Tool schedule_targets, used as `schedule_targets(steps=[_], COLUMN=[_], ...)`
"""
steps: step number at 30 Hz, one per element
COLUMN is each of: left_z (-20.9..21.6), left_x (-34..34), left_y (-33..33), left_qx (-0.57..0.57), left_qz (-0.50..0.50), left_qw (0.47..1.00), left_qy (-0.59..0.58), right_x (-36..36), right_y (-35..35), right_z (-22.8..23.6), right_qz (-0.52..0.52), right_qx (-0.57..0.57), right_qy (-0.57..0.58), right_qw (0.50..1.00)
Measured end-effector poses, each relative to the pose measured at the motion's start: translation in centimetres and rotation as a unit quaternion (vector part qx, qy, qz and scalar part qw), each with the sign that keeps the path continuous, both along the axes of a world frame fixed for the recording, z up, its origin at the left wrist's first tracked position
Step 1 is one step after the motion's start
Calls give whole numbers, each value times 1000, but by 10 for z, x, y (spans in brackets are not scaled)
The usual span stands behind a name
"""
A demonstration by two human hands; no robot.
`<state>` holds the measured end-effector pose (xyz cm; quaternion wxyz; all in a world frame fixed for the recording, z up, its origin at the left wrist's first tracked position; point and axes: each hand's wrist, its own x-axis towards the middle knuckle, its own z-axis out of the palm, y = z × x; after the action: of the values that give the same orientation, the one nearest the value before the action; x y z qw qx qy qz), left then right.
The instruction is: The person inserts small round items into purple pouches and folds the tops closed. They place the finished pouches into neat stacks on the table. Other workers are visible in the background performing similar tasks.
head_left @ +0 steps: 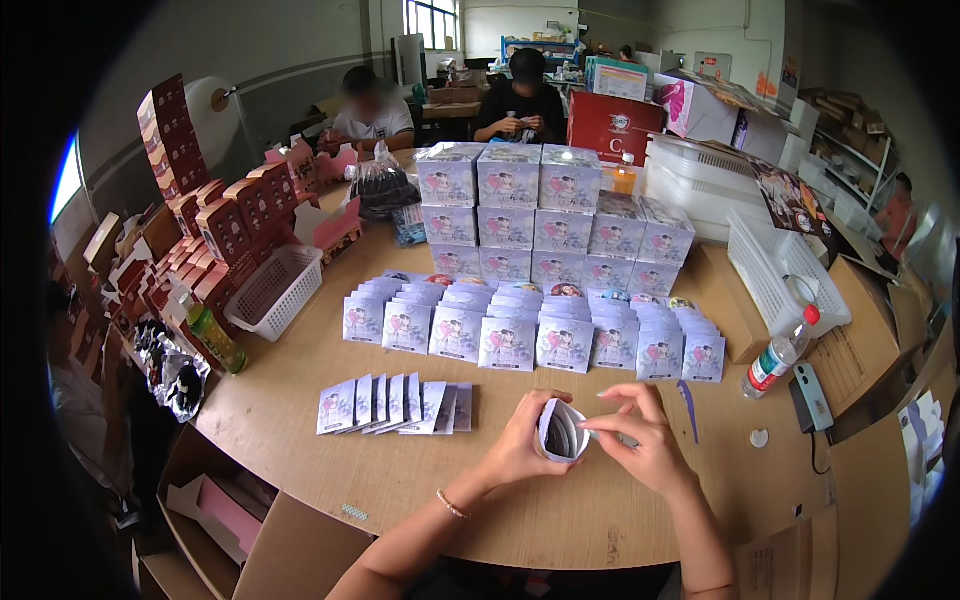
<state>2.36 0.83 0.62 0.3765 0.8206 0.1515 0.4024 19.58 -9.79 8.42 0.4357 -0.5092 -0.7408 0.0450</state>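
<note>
My left hand holds a small pale packet squeezed open at its mouth, near the front edge of the round wooden table. My right hand meets it from the right, fingers pinched at the packet's opening; what they hold is too small to tell. A fanned row of flat packets lies to the left of my hands. Beyond them, several rows of upright packets stand across the middle of the table.
Stacked wrapped boxes rise behind the packets. A white basket and a green bottle stand left; a water bottle, phone and white crate right. Two people sit at the far side. Open cartons lie below left.
</note>
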Motion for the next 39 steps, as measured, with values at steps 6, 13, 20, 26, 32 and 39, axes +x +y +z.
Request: schedule_targets(steps=[6, 13, 20, 26, 32, 39], left_z=[1, 41, 11, 2, 0, 4], left_x=[-5, -15, -21, -21, -25, -29], left_y=[-3, -3, 1, 3, 2, -1], left_qx=[-99, -306, -374, -380, -424, -482], left_qz=[-102, -325, -522, -575, -579, -589], left_qw=[985, 854, 765, 724, 696, 646], left_qy=[97, 267, 51, 9, -22, -64], right_x=[-12, -20, -8, -17, -34, -33], right_y=[16, 15, 10, 4, 9, 7], right_z=[45, 51, 74, 63, 62, 55], right_qz=[89, 196, 190, 164, 165, 181], right_qx=[-120, -164, -214, -290, -340, -215], right_qy=[-274, -298, 31, 261, 259, 32], right_qw=[950, 920, 958, 906, 889, 959])
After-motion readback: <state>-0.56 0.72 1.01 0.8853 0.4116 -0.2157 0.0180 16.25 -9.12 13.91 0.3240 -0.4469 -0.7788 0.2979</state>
